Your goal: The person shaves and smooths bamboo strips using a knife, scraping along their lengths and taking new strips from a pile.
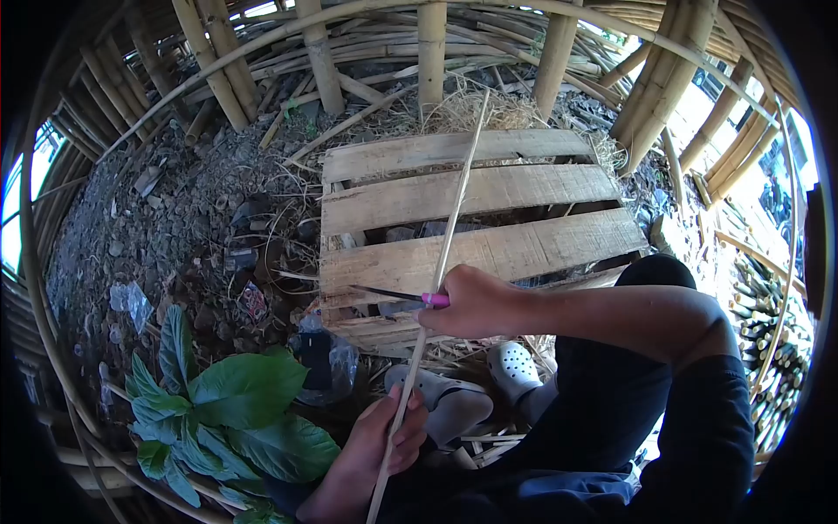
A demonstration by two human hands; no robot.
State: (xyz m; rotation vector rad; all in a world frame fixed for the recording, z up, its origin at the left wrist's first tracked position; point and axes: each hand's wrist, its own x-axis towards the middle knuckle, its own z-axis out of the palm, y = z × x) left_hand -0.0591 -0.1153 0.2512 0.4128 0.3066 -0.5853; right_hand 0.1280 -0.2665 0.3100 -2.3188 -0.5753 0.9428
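A long, thin pale strip, seemingly bamboo, runs from the bottom centre up across a slatted wooden pallet. Near its lower end my left hand is wrapped round it. My right hand is closed on a knife with a pink handle, whose dark narrow blade points left over the pallet's front slats. The knife's handle lies against the strip, and the right fingers are beside or touching the strip there.
A leafy green plant stands at lower left. Grey clogs are on my feet below the pallet. Bamboo posts rise behind it. Cut bamboo pieces are stacked at right. Clear plastic litter lies on the stony ground at left.
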